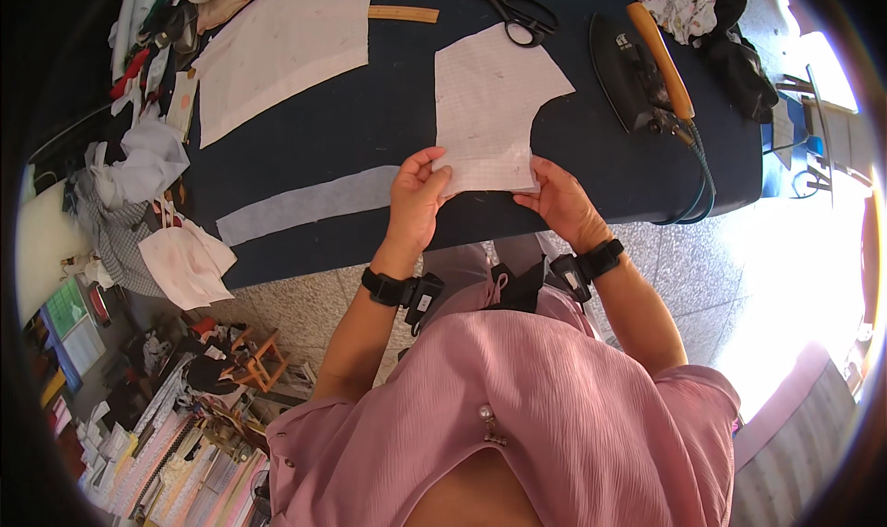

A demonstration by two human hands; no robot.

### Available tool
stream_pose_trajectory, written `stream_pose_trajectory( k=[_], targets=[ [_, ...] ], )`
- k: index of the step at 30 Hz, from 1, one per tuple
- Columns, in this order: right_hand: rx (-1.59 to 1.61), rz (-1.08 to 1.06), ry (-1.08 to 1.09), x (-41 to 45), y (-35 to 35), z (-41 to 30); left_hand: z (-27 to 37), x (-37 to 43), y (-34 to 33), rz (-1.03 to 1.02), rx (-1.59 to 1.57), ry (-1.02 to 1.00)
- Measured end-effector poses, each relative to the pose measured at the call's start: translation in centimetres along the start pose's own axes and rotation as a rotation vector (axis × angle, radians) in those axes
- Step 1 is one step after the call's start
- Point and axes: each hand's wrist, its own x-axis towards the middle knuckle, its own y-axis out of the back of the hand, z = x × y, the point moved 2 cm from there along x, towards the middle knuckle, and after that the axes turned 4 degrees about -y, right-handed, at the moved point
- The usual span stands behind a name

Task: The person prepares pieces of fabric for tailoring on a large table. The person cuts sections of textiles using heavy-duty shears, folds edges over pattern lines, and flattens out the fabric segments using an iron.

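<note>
A cut piece of pale, finely checked fabric point(485, 111) lies on the dark blue padded table point(312, 128), its near edge held at the table's front. My left hand point(417, 198) pinches its near left corner between thumb and fingers. At the near right corner, my right hand point(560, 198) grips the cloth, some fingers hidden beneath it. A grey-white curved strip point(305, 205), perhaps interfacing, runs leftward from beside my left hand. Black-handled fabric shears point(523, 21) rest at the far end of the cut piece, one handle loop overlapping it.
A flat iron point(634, 73) with a wooden handle and blue cord stands on the right. Another pale fabric piece point(291, 49) lies back left, near a wooden ruler point(404, 14). Crumpled cloth point(156, 156) crowds the left edge; floral cloth point(675, 0) is at the far right.
</note>
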Motion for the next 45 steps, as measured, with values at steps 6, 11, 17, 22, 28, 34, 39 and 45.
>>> stream_pose_trajectory(
  k=[6,11,17,22,28,34,39,45],
  targets=[
    [-0.227,0.101,0.033,-0.1,-0.6,-1.5,-0.5,0.6,0.7,0.006,0.001,0.009],
    [-0.406,0.211,0.153,0.3,-0.8,-1.2,-0.6,0.8,1.2,-0.018,0.101,-0.068],
    [-0.353,0.232,0.292,0.1,-1.5,-1.4,-0.1,0.7,0.5,-0.078,0.108,-0.191],
    [-0.277,0.176,0.425,0.1,-1.9,-2.2,-0.2,1.3,1.2,-0.132,0.201,-0.253],
    [-0.487,0.118,0.461,0.5,-2.2,-3.5,0.4,1.6,1.2,-0.128,0.309,-0.28],
    [-0.729,0.121,0.513,0.3,-2.4,-4.5,0.5,2.0,2.1,-0.134,0.455,-0.326],
    [-0.834,0.113,0.551,-0.2,-3.2,-5.3,1.5,2.0,2.0,-0.143,0.63,-0.415],
    [-0.696,0.081,0.511,-1.0,-4.4,-6.1,3.0,1.3,1.3,-0.192,0.358,-0.407]
  ],
)
